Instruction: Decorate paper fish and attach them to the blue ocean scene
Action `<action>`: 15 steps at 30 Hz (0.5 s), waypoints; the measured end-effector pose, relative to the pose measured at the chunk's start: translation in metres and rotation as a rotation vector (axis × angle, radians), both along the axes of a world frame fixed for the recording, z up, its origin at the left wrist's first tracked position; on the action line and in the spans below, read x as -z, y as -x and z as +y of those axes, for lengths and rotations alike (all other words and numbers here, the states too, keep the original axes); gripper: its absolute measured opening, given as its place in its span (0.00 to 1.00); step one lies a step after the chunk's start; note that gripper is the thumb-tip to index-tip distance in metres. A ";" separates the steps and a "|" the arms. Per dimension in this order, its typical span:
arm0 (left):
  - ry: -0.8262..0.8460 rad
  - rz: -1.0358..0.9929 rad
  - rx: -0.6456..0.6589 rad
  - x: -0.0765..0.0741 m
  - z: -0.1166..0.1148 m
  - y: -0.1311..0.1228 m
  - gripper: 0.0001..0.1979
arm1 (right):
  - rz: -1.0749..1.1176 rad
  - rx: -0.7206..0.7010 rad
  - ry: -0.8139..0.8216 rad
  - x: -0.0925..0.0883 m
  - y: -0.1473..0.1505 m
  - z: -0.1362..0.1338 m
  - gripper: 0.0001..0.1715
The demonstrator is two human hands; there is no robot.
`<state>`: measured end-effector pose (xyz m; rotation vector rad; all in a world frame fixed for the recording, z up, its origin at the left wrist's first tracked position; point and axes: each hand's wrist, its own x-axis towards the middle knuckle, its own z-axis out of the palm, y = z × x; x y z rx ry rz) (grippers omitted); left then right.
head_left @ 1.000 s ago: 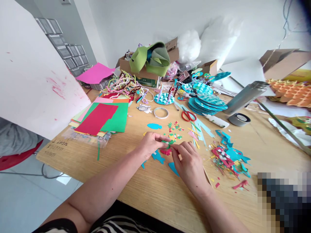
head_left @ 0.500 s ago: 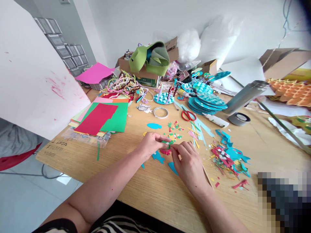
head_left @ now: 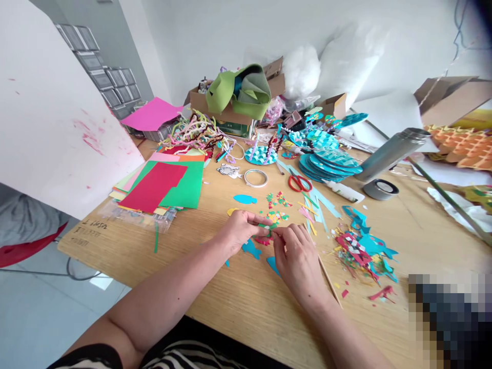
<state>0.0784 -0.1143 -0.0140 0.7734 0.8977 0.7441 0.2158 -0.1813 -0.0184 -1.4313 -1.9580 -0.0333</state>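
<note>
My left hand (head_left: 240, 230) and my right hand (head_left: 298, 259) meet over the middle of the wooden table (head_left: 238, 302). Together their fingertips pinch a small green paper piece (head_left: 266, 226). Just under it lies a red paper scrap (head_left: 262, 240). Blue paper fish shapes (head_left: 251, 249) lie on the table below and between my hands. A little heap of coloured paper bits (head_left: 277, 207) sits just beyond my fingers.
A stack of coloured paper sheets (head_left: 163, 187) lies to the left. Red-handled scissors (head_left: 299, 183), a tape ring (head_left: 255, 178), a glue bottle (head_left: 345, 190), teal paper discs (head_left: 330, 161), a steel flask (head_left: 392, 152) and a scrap pile (head_left: 363, 251) crowd the right. Boxes and pipe cleaners (head_left: 196, 133) stand behind.
My hands stay together on the green piece; the fingers shift only slightly. The view has drifted a little.
</note>
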 end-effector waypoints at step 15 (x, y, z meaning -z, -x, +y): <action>-0.020 0.039 0.018 -0.004 -0.002 0.001 0.16 | -0.054 -0.008 -0.029 0.000 -0.001 0.000 0.07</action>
